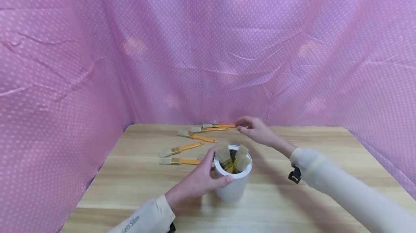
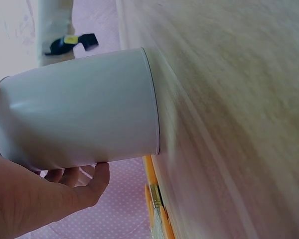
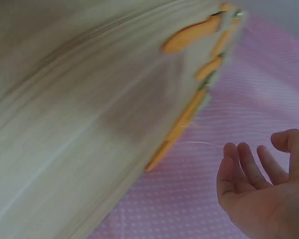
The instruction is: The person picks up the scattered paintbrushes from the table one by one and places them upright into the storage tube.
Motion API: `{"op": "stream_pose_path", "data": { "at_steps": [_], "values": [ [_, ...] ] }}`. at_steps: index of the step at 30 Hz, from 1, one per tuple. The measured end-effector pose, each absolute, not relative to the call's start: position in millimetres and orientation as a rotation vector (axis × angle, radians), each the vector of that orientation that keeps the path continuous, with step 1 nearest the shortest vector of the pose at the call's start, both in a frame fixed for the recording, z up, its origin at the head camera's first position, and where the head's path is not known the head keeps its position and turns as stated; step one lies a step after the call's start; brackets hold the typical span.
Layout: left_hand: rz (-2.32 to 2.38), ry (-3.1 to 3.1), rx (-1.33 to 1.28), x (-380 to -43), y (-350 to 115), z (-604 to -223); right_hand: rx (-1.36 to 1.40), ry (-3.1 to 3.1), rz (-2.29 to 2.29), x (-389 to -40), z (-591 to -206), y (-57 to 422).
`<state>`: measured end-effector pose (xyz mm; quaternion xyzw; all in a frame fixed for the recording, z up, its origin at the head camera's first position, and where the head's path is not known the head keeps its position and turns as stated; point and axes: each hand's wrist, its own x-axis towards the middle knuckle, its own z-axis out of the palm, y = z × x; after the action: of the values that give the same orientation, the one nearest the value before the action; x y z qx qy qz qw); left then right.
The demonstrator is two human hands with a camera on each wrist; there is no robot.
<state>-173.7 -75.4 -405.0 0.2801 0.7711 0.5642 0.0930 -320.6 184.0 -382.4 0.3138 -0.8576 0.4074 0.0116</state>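
My left hand [image 1: 203, 178] grips a white cylindrical canister [image 1: 231, 191] from its left side, thumb at the front below the rim. The canister stands upright on the wooden table, and the left wrist view shows its plain wall [image 2: 79, 107]. Inside it are paintbrushes [image 1: 241, 158], pale bristles up; their handles are mostly hidden. At the table's back, my right hand [image 1: 258, 132] is beside the handle end of the farthest paintbrush [image 1: 223, 126]. In the right wrist view that hand [image 3: 264, 194] has loosely bent fingers with nothing between them.
Several orange-handled paintbrushes lie left of and behind the canister, including one paintbrush [image 1: 196, 136] and another paintbrush [image 1: 182, 149] with bristles to the left. One near the left hand is partly covered. A pink dotted curtain [image 1: 201, 45] surrounds the wooden table [image 1: 130, 182] at back and sides.
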Motion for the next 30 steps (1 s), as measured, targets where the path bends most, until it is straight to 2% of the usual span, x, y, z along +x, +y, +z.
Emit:
{"op": "stream_pose_path", "data": {
  "at_steps": [8,16,30],
  "values": [
    [1.663,2.296,0.841,-170,-72,-410,1.169,-2.799,0.835,-352,-423,172],
    [1.676,2.295,0.809,-166,-75,-411,1.264,-2.734,0.501,-376,-434,150],
    [1.704,2.259,0.83,-166,-77,-408,1.046,-2.842,0.274,-380,-426,152]
  ]
}}
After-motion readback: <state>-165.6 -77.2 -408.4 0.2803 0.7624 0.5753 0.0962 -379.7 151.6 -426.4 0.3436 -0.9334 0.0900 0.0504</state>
